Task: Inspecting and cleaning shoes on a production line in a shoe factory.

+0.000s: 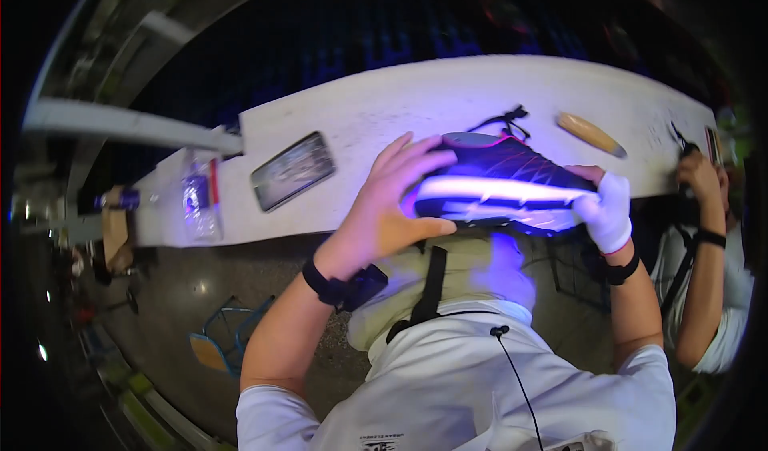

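In the head view, the shoe (508, 185) lies directly between the hands at the table's (400, 115) near edge, on its side with its pale sole side toward the person. The right hand (606, 211), in a white glove, grasps its right end; the left hand (392, 199) curves around the other end, fingers above and thumb below, though whether it grips or only touches I cannot tell.

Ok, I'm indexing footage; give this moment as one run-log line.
left hand: spread around left end of shoe | right hand: holding its right end | table: phone, tan tapered object
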A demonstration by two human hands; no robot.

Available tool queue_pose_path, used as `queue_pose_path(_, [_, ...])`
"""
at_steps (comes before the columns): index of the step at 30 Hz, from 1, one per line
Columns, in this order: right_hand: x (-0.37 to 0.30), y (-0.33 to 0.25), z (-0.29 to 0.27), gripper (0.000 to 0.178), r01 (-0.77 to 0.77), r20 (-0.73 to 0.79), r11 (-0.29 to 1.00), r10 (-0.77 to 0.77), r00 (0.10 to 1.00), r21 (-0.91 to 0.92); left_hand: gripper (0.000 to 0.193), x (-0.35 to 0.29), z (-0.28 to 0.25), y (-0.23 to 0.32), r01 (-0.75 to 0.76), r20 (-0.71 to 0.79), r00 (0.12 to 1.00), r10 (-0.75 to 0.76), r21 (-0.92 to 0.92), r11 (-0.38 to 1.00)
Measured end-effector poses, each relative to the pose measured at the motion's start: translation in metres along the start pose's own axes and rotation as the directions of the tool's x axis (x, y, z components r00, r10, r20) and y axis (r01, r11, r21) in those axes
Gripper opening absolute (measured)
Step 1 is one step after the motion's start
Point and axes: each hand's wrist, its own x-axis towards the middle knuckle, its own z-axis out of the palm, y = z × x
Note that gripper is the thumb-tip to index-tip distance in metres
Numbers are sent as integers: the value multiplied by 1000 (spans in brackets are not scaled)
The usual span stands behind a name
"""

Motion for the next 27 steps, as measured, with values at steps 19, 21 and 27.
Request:
queue_pose_path(19, [99,-140,11,59,200,-31,597,-280,959,777,85,2,-52,95,-57,-227,972,55,2,998])
queue_pose_path(21, [106,-137,22,56,177,-134,182,-226,965,967,82,4,-58,92,20,-197,980,-43,-120,993])
queue_pose_path(27, [139,-150,38,44,7,51,212,-266,963,977,67,9,-58,87,165,-211,950,-229,-285,944])
